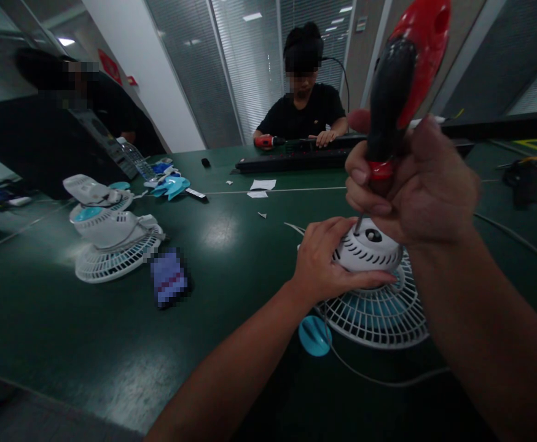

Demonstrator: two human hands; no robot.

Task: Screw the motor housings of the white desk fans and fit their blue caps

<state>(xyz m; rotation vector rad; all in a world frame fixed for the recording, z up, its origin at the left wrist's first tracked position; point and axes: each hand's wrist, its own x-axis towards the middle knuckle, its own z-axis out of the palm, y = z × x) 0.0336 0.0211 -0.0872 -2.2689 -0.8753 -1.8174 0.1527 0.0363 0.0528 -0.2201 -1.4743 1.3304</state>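
Observation:
In my right hand [416,172] is a red and black electric screwdriver [392,92], held upright with its bit pointing down. The bit meets the top of a white fan motor housing [372,255], beside a round dark opening. My left hand [326,261] grips that housing from the left, thumb along its near side and fingers over its top. Beneath the housing lies the white fan grille [370,322], face down, with light blue blades showing through the bars. A round blue knob-like cap [315,336] rests on the table by the grille, and a thin cable curves past it.
More white fan parts [116,252] sit on the green table [222,270] at the left, near a phone [169,279]. Blue blades [171,186], a plastic bottle [134,159] and paper scraps [263,184] lie farther back. Across the table a person [303,110] holds a red tool.

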